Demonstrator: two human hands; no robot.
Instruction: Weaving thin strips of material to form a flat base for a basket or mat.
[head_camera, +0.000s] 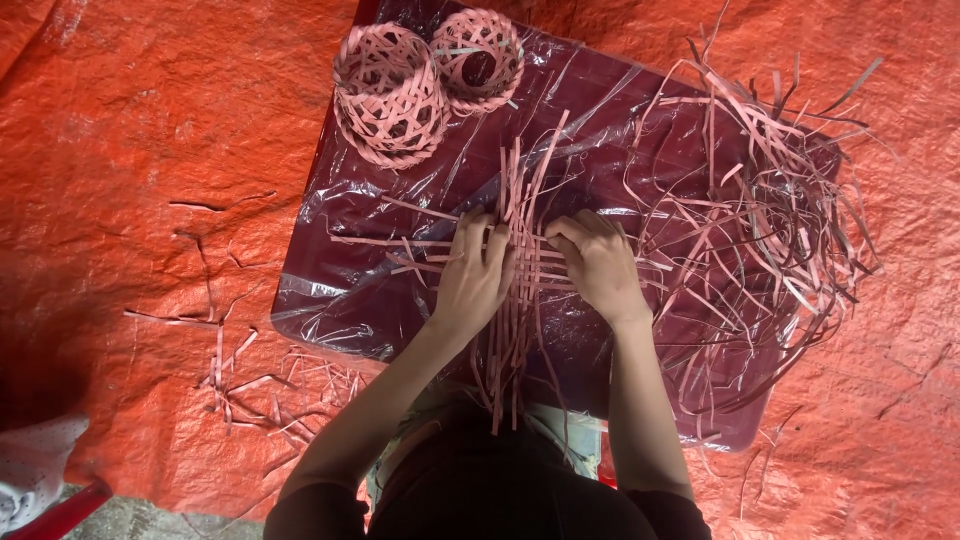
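My left hand (474, 272) and my right hand (598, 264) press side by side on a flat weave of pink strips (522, 200) in the middle of a dark board wrapped in clear plastic (610, 95). Long strips run toward me and away from me, and shorter ones cross under my fingers. My fingers pinch the crossing strips where they meet. Loose ends stick out past both hands.
Two small woven pink baskets (392, 92) (482, 58) sit at the board's far left. A tangled heap of loose pink strips (780, 210) lies on the right. Scrap strips (245, 385) litter the orange tarpaulin (130, 150) at the left.
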